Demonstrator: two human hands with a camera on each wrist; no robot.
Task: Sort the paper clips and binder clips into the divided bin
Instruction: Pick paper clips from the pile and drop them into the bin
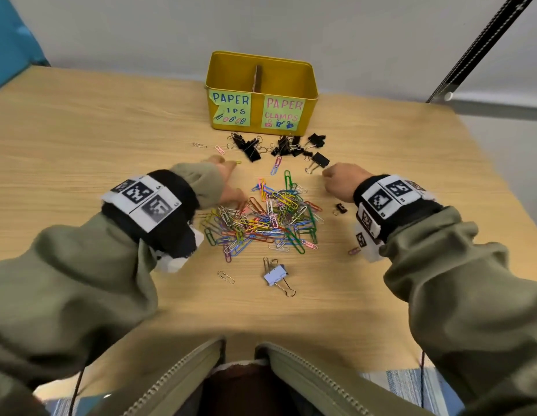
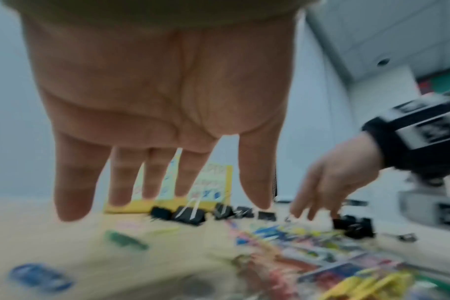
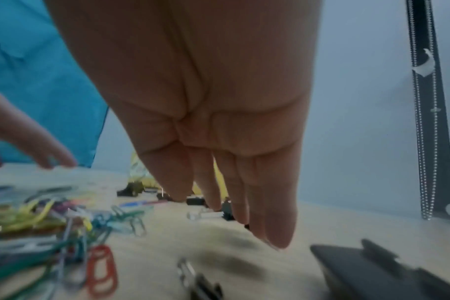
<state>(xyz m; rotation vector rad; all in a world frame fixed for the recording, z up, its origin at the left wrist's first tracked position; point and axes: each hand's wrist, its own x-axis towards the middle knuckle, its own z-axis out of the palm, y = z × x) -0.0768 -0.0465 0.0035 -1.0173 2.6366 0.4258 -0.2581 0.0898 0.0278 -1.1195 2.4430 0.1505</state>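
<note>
Bin [image 1: 309,85] glossy metal (paper labels); table [image 1: 81,121] matt wood-grain; clips coated wire.

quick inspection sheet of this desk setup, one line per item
surface: wooden table, bare in places.
job's things: yellow bin at the far edge, divider inside, labels on its front; mixed coloured paper clips piled in the middle; black binder clips before the bin; one pale binder clip nearer.
clutter: nothing seen.
grippers: left hand over the pile's left edge, fingers straight; right hand near a black clip, holding nothing.
cables: thin black cords hang at both sleeves.
surroundings: grey wall, blue panel far left.
</note>
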